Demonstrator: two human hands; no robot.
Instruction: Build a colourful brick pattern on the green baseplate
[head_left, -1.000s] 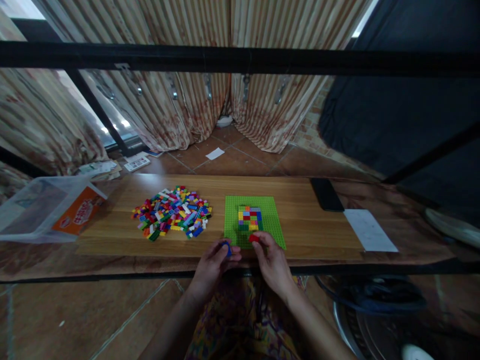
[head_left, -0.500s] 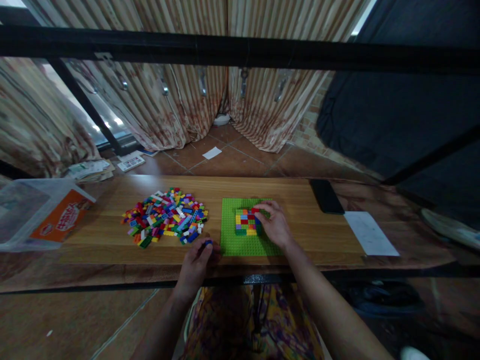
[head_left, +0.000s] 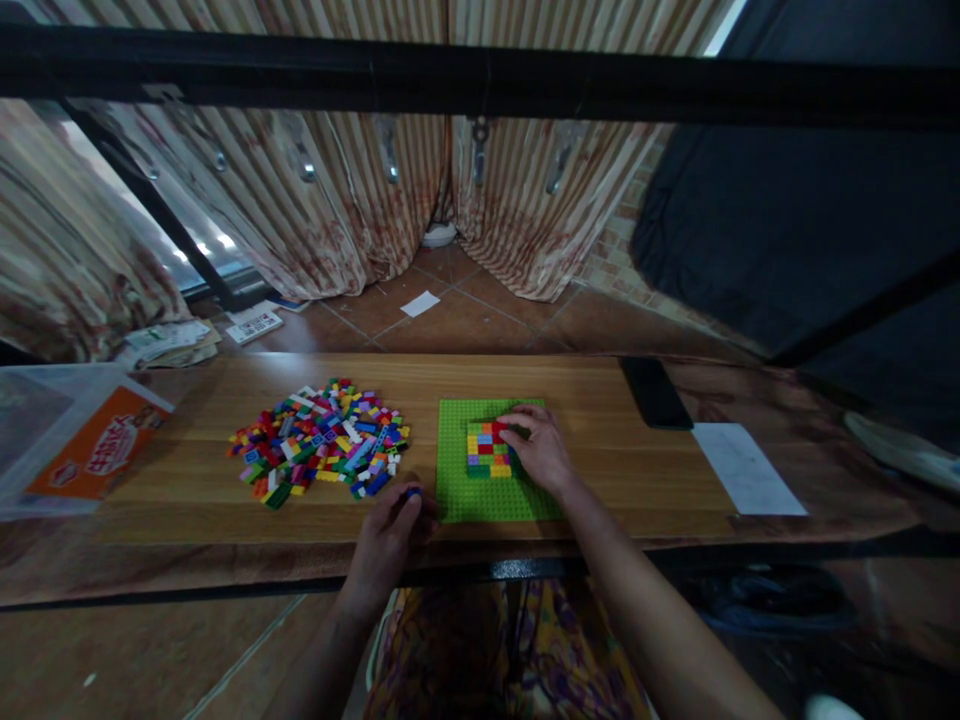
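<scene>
A green baseplate (head_left: pixel 457 500) lies on the table before me, carrying a compact block of multicoloured toy bricks (head_left: pixel 484 462). My right hand (head_left: pixel 541 452) reaches over its right side, thumb and index finger closed about a red brick (head_left: pixel 498 432) at the back right corner of the block. Part of the block's right edge is hidden under that hand. Left of the baseplate, my left hand (head_left: pixel 391 522) pinches a small dark blue brick (head_left: pixel 413 491) between thumb and fingers, just above the front of the table. A heap of loose bricks (head_left: pixel 319 440) spreads beyond it to the left.
A clear plastic tub (head_left: pixel 45 400) with an orange label stands at the left end of the wooden table (head_left: pixel 622 500). Toward the right lie a black phone (head_left: pixel 655 393) and a white sheet of paper (head_left: pixel 746 468). A dark metal bar (head_left: pixel 480 75) crosses above the far side.
The view has shifted slightly. My right fingers remain at the red brick in the block's corner, a little more bent; my left hand still holds the blue brick in about the same place.
</scene>
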